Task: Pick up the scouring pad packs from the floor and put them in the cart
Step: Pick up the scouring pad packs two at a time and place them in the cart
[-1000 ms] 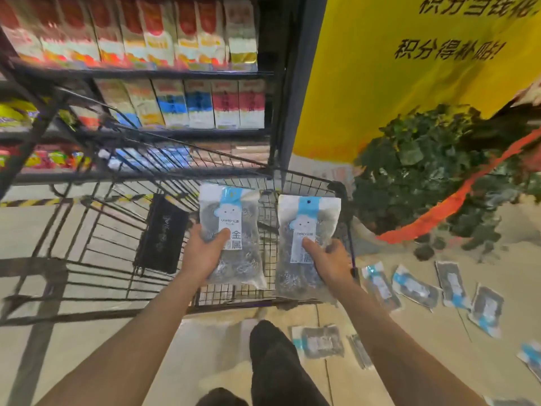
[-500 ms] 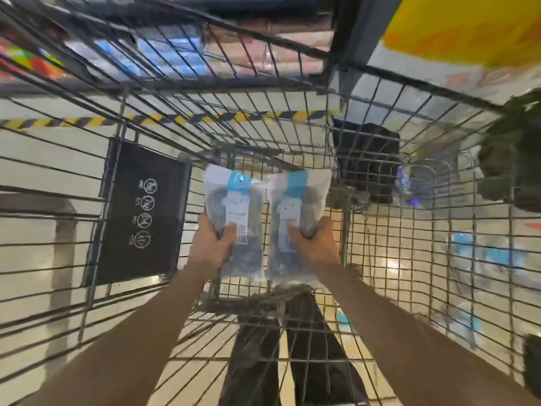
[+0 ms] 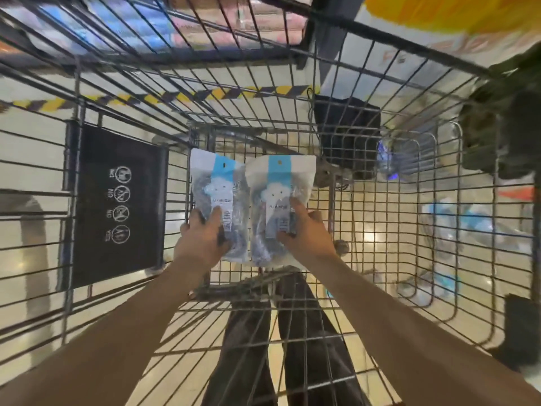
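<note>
Two scouring pad packs, clear bags with white and blue headers, are low inside the wire cart, side by side over its mesh floor. My left hand grips the lower part of the left pack, thumb on its front. My right hand grips the right pack the same way; this pack slightly overlaps the left one. Whether the packs touch the cart floor is unclear. More packs show blurred through the cart's right wall, lying on the floor.
A black warning panel hangs on the cart's left wall. A dark object shows behind the far right corner. My dark trouser legs show under the cart mesh. Striped floor tape and store shelves lie beyond.
I have leaned over the cart and both hands have carried the packs from above its rim down inside the basket, bringing the two packs close together.
</note>
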`<state>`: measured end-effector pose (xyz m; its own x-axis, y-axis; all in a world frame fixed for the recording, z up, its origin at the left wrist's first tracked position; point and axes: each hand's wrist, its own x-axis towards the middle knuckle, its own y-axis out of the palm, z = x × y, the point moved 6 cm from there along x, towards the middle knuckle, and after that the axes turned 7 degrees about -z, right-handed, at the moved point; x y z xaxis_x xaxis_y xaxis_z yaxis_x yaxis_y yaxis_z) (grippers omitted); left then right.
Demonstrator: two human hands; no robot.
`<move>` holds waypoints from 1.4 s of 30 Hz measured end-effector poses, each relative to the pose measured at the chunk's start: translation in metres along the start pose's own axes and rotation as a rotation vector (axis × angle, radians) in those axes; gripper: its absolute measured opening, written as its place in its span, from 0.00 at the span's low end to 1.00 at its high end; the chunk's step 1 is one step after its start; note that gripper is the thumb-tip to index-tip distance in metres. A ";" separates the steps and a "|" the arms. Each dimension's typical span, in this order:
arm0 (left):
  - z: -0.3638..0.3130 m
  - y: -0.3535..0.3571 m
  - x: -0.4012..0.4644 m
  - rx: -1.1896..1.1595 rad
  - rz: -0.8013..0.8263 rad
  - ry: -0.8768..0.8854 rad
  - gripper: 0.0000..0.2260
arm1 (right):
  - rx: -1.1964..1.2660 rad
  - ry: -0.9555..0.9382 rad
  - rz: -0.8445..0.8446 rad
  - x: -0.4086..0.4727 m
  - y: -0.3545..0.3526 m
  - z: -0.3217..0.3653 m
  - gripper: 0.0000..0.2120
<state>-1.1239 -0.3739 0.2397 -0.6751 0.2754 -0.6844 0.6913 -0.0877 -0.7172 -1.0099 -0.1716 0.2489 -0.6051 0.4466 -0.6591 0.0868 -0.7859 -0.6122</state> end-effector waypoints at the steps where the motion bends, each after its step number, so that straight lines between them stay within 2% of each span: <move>1: 0.001 -0.004 -0.001 0.004 0.023 0.008 0.34 | -0.009 0.011 0.015 -0.003 -0.001 0.002 0.39; 4: -0.002 -0.020 -0.016 0.028 0.036 0.062 0.28 | -0.086 0.007 0.038 -0.025 -0.019 0.008 0.36; 6: -0.012 -0.043 -0.036 0.034 0.008 0.073 0.27 | -0.120 0.012 0.019 -0.053 -0.048 0.014 0.33; 8: -0.037 -0.078 -0.063 0.104 -0.048 0.112 0.27 | -0.184 0.010 -0.049 -0.086 -0.086 0.018 0.34; 15: -0.167 -0.206 -0.201 0.292 -0.329 0.492 0.26 | -0.304 -0.006 -0.529 -0.256 -0.241 0.023 0.37; 18: -0.229 -0.235 -0.267 0.311 -0.427 0.692 0.27 | -0.297 0.048 -0.684 -0.327 -0.278 -0.002 0.37; 20: -0.268 -0.239 -0.304 0.346 -0.459 0.806 0.31 | -0.260 0.123 -0.775 -0.372 -0.295 -0.026 0.38; 25: -0.364 -0.201 -0.405 0.512 -0.498 1.058 0.34 | -0.210 0.279 -0.919 -0.468 -0.321 -0.113 0.41; 31: -0.457 -0.112 -0.512 0.463 -0.559 1.272 0.37 | -0.237 0.393 -1.011 -0.569 -0.340 -0.243 0.44; 37: -0.506 -0.010 -0.571 0.503 -0.534 1.138 0.37 | -0.263 0.393 -0.985 -0.635 -0.344 -0.364 0.46; 42: -0.513 0.057 -0.565 0.572 -0.518 1.068 0.37 | -0.251 0.365 -0.909 -0.628 -0.335 -0.439 0.44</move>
<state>-0.5705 -0.0431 0.6529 -0.1106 0.9917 -0.0649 0.0324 -0.0617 -0.9976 -0.3116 -0.0014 0.6764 -0.2492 0.9678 0.0357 -0.0974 0.0116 -0.9952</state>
